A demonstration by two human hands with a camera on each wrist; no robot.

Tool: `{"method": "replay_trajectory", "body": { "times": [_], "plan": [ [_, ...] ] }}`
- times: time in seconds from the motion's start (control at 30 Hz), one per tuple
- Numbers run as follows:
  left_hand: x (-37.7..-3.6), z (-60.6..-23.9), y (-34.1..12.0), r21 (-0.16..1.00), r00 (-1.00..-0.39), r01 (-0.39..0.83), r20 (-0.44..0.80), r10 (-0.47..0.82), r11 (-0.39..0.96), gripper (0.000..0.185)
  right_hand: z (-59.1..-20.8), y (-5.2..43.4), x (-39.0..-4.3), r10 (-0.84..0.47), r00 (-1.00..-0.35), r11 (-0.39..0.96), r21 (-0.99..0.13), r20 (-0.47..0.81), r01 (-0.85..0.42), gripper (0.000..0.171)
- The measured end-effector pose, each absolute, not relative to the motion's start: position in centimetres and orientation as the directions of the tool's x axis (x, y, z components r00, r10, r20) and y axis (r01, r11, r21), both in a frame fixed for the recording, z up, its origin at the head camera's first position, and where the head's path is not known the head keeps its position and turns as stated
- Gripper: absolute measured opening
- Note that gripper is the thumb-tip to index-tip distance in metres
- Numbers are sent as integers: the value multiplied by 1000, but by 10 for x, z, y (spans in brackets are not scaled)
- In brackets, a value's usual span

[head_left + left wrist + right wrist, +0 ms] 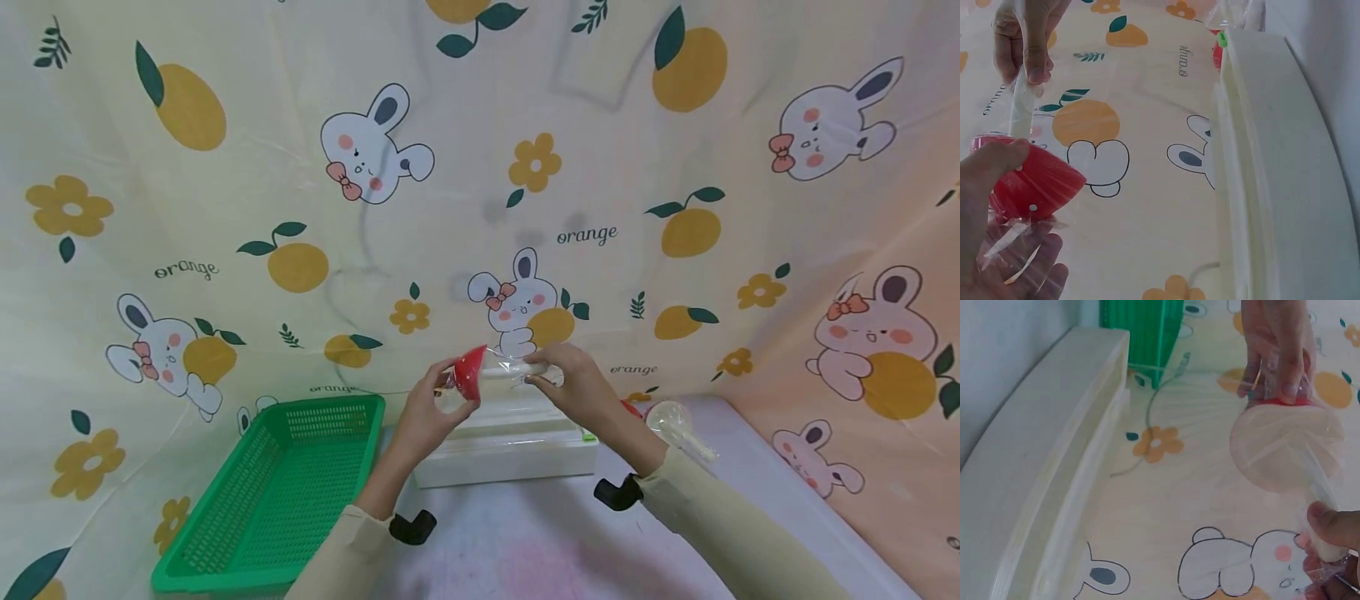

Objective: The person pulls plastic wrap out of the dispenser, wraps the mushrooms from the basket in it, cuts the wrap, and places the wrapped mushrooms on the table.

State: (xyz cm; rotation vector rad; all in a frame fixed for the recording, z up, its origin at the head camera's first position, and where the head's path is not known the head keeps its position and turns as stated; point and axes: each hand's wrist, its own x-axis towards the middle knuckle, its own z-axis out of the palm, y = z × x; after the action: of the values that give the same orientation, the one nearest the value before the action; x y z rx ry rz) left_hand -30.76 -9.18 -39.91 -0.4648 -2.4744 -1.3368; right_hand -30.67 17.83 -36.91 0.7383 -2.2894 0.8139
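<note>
A mushroom-shaped item point(470, 373) has a red cap with white dots and a white stem point(1021, 112), and clear plastic film covers it. It is held sideways above a long white box point(506, 472). My left hand point(435, 414) grips the cap through the film, with the thumb on the red side in the left wrist view. At the stem's end, my right hand point(573, 387) pinches the stem and film between thumb and fingers. The cap's pale underside point(1266, 447) shows in the right wrist view.
A green plastic basket point(324, 404) stands to the left on the white table point(480, 550). Right of the box, partly behind my right arm, lies another film-wrapped item point(670, 419) with a pale round end. A patterned cloth point(450, 217) hangs behind everything.
</note>
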Motion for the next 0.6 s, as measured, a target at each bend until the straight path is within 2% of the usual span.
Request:
{"method": "replay_trajectory", "body": {
  "times": [0.2,0.47,0.6],
  "plan": [
    [-293,-410,-95,764,-922,379,358,146,522,78,-373,178,-290,-317,-695,647,-389,645,-656,34],
    [-280,-430,-98,829,-957,290,238,167,479,77,-384,177,-276,-326,-772,651,-462,546,-602,35],
    [-276,-441,-101,855,-973,226,170,158,467,78,-393,178,-273,-331,-786,643,-485,522,-592,34]
  ]
}}
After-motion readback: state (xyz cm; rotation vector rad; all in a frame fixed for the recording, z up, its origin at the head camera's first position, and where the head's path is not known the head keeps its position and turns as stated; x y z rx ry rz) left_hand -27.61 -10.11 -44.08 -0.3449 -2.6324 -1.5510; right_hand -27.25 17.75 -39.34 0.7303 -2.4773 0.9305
